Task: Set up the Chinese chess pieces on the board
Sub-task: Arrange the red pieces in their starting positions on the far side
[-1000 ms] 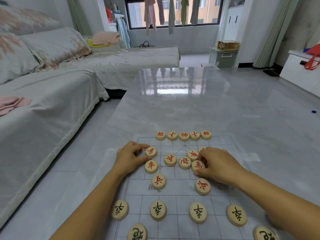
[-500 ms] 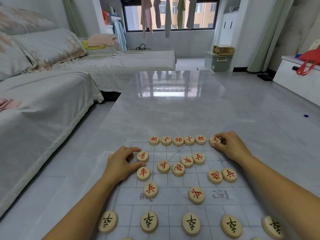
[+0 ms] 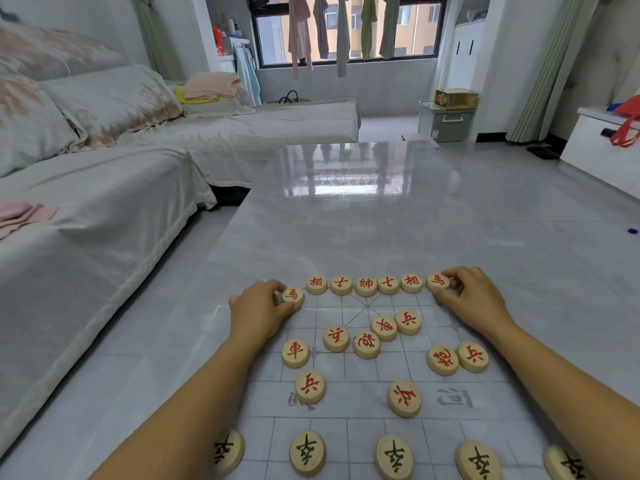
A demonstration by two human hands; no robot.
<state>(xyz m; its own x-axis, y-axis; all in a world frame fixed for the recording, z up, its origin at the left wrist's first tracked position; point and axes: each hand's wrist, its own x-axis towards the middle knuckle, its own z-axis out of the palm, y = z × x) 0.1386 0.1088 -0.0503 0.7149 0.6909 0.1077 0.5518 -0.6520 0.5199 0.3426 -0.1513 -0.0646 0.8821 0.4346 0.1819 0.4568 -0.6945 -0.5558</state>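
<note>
A clear plastic chess board (image 3: 367,407) lies flat on the glossy grey table (image 3: 381,220). Along its far edge runs a row of several round wooden pieces with red characters (image 3: 365,285). My left hand (image 3: 258,311) grips a red horse piece (image 3: 293,295) at the left end of that row. My right hand (image 3: 474,299) holds another red horse piece (image 3: 437,281) at the right end. Loose red pieces lie scattered mid-board, among them a chariot (image 3: 295,352) and a soldier (image 3: 310,386). Black-character pieces (image 3: 307,452) line the near side.
A sofa (image 3: 86,209) under a white cover runs along the left of the table, with pillows and folded cloth on it. A white cabinet (image 3: 602,147) stands at the right, a green storage box (image 3: 445,123) near the window. A small blue object (image 3: 632,231) lies far right.
My left hand carried its horse piece up from mid-board to the left end of the far row. My right hand took a horse piece from the middle cluster to the right end.
</note>
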